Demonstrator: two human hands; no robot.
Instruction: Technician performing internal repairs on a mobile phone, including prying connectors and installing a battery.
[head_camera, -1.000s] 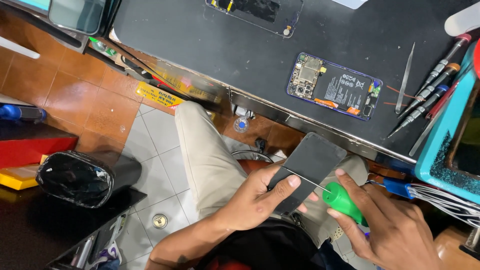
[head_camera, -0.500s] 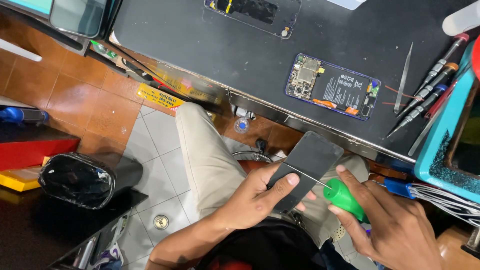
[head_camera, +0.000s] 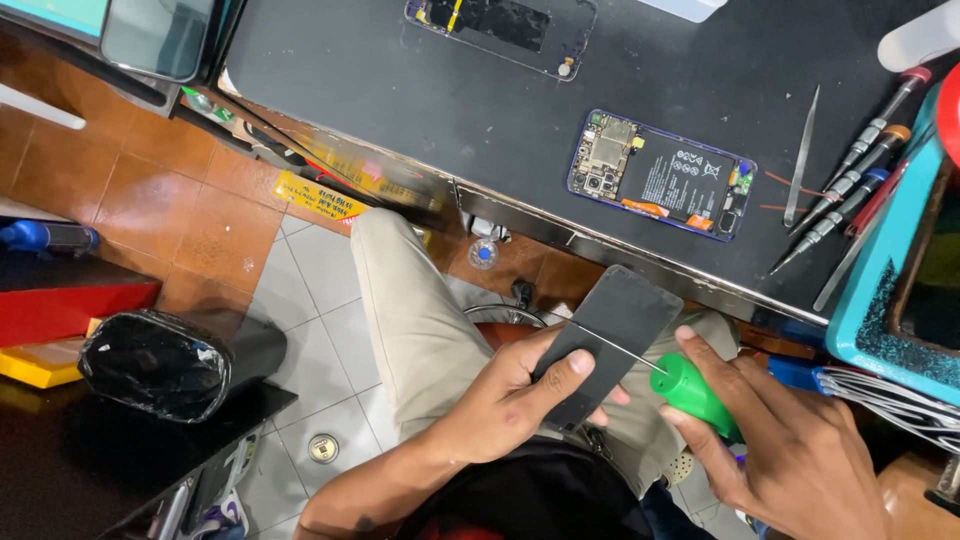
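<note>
My left hand (head_camera: 510, 405) grips a dark flat phone screen panel (head_camera: 612, 335) over my lap, thumb pressed on its face. My right hand (head_camera: 790, 460) holds a green-capped glue applicator (head_camera: 698, 392) whose thin metal needle lies across the panel's upper half. On the dark workbench (head_camera: 400, 90) above lies an opened phone (head_camera: 662, 175) with its board and battery showing, and farther back a second opened phone frame (head_camera: 505, 25).
Tweezers (head_camera: 802, 160) and several screwdrivers (head_camera: 850, 185) lie at the bench's right, beside a teal tray (head_camera: 880, 300). White cables (head_camera: 885, 395) hang at right. A black wrapped bundle (head_camera: 165, 360) sits at the left over tiled floor.
The panel and both hands have shifted only slightly; the needle stays across the panel.
</note>
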